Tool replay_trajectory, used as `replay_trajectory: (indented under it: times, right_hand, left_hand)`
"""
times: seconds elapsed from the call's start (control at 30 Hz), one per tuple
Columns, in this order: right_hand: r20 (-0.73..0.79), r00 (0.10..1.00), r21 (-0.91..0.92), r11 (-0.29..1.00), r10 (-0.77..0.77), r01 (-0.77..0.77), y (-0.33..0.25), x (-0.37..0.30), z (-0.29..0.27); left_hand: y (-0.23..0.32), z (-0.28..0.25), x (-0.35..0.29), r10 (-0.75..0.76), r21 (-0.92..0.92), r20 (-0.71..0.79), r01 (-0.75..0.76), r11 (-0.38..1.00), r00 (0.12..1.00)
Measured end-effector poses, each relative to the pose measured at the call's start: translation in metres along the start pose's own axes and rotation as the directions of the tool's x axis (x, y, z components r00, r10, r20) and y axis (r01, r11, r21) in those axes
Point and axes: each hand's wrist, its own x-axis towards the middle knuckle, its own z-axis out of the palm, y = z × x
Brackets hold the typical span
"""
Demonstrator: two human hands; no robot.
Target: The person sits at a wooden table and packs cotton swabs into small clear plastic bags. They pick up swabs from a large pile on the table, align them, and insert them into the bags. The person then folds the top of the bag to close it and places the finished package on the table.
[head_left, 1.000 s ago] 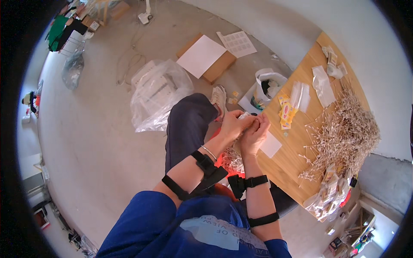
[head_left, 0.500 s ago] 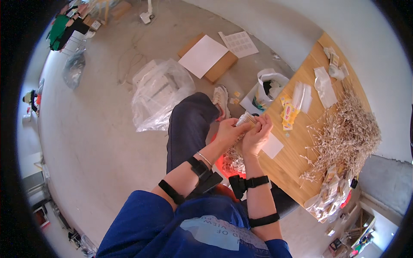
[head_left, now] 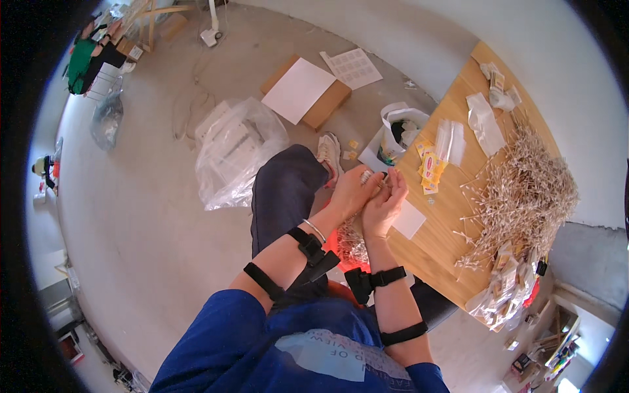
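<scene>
My left hand [head_left: 354,193] and my right hand [head_left: 385,206] are cupped together at the table's near edge, closed around a bundle of cotton swabs [head_left: 365,177]. Only a few of its pale tips show; the fingers cover the rest. Below my wrists, a red container [head_left: 333,243] holds more loose cotton swabs [head_left: 352,241], partly covered by my forearms. A large heap of cotton swabs [head_left: 524,190] spreads over the right side of the wooden table [head_left: 429,245]. Beside my right hand lies a white sheet of paper [head_left: 409,220].
Yellow packets [head_left: 430,169] and clear plastic sleeves [head_left: 450,141] lie on the table; packed bags [head_left: 501,288] sit at its near corner. A white bag [head_left: 395,121] stands beyond. On the floor are a cardboard box [head_left: 331,105] and clear plastic bag [head_left: 239,147]. A person [head_left: 88,62] is far left.
My hands have closed further around the cotton swab bundle, hiding more of it, and have turned slightly. The whole view has shifted a little.
</scene>
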Motion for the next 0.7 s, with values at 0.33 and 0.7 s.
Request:
replay_trajectory:
  times: [0.33,0.7]
  right_hand:
    - [-0.042,0.998,0.19,0.98,-0.046,0.053,-0.003,-0.004,0.005]
    - [-0.158,0.983,0.099,0.992,0.089,-0.074,-0.016,-0.015,0.007]
  left_hand:
    - [-0.004,-0.004,0.002,0.02,-0.013,-0.099,-0.022,1.0,0.995]
    - [-0.005,-0.017,0.005,0.035,-0.039,-0.097,-0.039,0.998,0.995]
